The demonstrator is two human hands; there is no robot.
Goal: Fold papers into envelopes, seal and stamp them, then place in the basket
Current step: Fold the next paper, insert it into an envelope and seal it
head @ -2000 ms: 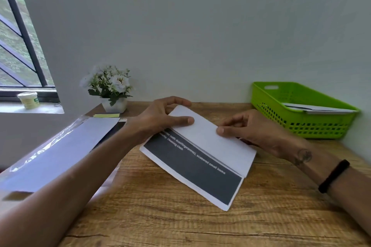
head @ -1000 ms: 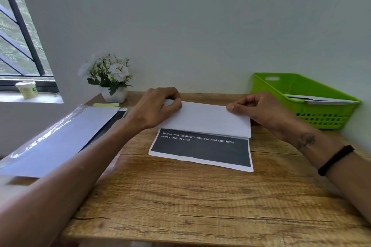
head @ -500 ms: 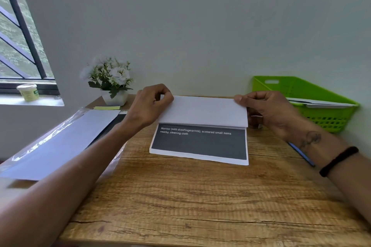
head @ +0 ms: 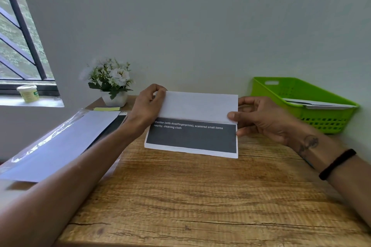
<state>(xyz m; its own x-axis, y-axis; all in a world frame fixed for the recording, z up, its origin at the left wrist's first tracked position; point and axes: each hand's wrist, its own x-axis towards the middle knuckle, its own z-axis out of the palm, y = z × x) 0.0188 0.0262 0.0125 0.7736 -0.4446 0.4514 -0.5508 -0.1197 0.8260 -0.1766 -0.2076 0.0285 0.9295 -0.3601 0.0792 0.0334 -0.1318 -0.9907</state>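
Where the paper [head: 192, 138] reads "Monitor (with dust/fingerprints), scattered small items nearby, cleaning cloth", it is mid-frame. Left hand [head: 147, 107] and right hand [head: 259, 119] pinch its side edges.

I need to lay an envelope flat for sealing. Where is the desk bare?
Bare wood runs along the near table edge, below the folded paper. Crowded: plastic sleeve on the left, green basket on the right.

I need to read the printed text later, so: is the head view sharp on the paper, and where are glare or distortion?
Head view: the paper is sharp, its white print legible; glare streaks the plastic sleeve at left; wide-angle distortion slants the window bars; the near left forearm blurs.
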